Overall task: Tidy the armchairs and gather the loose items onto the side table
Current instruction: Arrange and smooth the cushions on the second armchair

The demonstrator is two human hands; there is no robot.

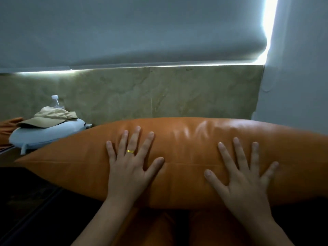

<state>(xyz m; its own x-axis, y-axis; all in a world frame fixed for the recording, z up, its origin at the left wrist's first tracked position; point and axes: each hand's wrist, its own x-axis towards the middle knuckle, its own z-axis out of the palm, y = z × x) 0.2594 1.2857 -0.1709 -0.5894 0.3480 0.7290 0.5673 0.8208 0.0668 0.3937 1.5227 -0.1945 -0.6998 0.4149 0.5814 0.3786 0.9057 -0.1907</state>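
A long orange leather cushion (186, 150) lies across the middle of the view. My left hand (132, 162), with a gold ring, rests flat on its left half, fingers spread. My right hand (243, 176) presses flat on its right half, fingers spread too. Neither hand holds anything. At the left, a beige cap (48, 117) sits on top of a pale blue neck pillow (46, 135). A clear water bottle (56, 102) with a white lid stands behind the cap. What these items rest on is dark and hard to make out.
A grey roller blind (142, 32) hangs above a marbled stone wall panel (159, 96). A white wall (298, 77) closes the right side. Orange fabric (8, 125) shows at the far left edge. The orange armchair seat (150, 228) lies below the cushion.
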